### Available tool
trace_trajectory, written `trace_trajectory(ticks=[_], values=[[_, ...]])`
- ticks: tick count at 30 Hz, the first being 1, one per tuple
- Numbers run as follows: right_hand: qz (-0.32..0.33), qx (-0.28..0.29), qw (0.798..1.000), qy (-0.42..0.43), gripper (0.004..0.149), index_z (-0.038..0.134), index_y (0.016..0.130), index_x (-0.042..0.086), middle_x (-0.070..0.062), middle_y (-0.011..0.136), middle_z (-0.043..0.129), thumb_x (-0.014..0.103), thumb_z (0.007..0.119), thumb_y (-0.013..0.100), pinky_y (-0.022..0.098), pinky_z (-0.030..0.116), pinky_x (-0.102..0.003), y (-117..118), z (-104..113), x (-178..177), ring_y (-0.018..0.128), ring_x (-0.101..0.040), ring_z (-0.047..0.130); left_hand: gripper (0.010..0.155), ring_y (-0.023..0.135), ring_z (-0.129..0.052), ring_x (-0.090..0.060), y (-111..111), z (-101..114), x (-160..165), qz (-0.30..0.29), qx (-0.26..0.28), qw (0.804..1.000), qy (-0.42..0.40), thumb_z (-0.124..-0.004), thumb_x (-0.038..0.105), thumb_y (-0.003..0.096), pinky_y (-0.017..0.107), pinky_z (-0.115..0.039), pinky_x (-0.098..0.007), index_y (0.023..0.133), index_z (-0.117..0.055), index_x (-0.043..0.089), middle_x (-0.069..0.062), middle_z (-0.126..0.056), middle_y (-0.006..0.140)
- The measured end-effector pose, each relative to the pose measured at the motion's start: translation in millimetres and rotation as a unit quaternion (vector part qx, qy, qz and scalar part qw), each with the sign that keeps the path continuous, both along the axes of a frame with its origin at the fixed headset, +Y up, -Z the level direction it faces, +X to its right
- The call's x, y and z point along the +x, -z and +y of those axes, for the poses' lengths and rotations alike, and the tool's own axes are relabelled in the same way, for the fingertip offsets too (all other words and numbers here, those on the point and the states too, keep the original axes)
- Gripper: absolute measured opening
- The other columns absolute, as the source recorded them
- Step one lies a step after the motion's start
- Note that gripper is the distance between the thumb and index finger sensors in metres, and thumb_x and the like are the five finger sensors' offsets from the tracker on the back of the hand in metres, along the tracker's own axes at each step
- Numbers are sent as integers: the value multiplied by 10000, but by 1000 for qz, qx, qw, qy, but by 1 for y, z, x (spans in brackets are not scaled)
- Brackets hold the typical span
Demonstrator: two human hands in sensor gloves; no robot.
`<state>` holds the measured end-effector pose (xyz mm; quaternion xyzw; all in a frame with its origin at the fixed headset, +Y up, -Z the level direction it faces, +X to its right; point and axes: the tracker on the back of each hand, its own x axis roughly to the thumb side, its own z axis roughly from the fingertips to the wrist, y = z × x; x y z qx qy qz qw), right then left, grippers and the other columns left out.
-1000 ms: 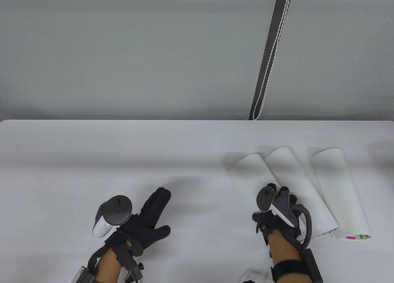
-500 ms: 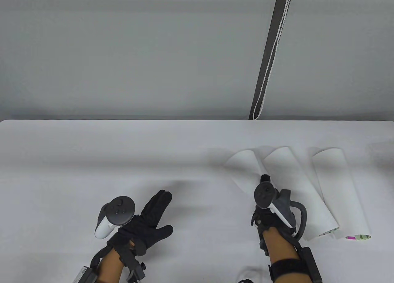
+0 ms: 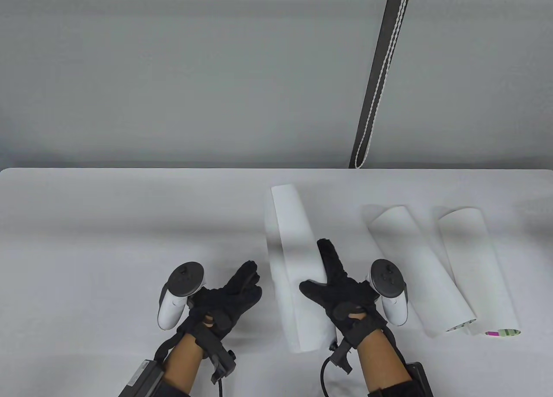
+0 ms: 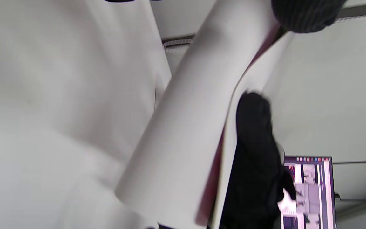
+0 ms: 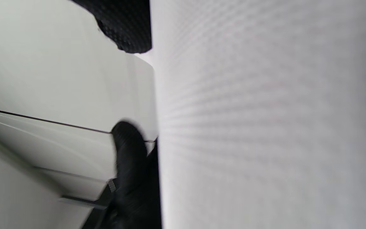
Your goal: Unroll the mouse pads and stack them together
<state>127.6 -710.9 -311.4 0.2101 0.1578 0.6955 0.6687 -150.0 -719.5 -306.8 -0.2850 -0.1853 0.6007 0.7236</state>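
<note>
Mouse pad (image 3: 298,267) gripped by right hand (image 3: 341,291), left hand (image 3: 229,297) fingers loose, two rolls (image 3: 417,267) beside

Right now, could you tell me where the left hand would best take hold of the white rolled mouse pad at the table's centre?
Probably the loose long flap edge of the white rolled mouse pad, approached from its left by the left hand. The right hand holds its right side, so pulling leftward should unroll it.
</note>
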Motion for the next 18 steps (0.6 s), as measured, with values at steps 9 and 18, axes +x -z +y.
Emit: trace_trajectory(ticks=[9,18], values=[[43,-9,998,-51,924,116,1105,174,-326,1086,234,538,786,582,645,585,-611,-5,-14,-22,961,-568,455,837,984,-686,-391,-5,-14,15,41,-52,992,-106,-648,603,491,692,-629,-587,1080,-168,251,-119,-429,1137],[81,-41,996,-20,1065,-12,1045,58,-368,1070,258,645,738,569,629,607,-638,-8,-17,-18,947,-582,528,735,821,-894,-327,-2,-26,-6,111,-98,983,-110,-718,498,476,608,-790,-496,1059,-342,255,-73,-675,1023]])
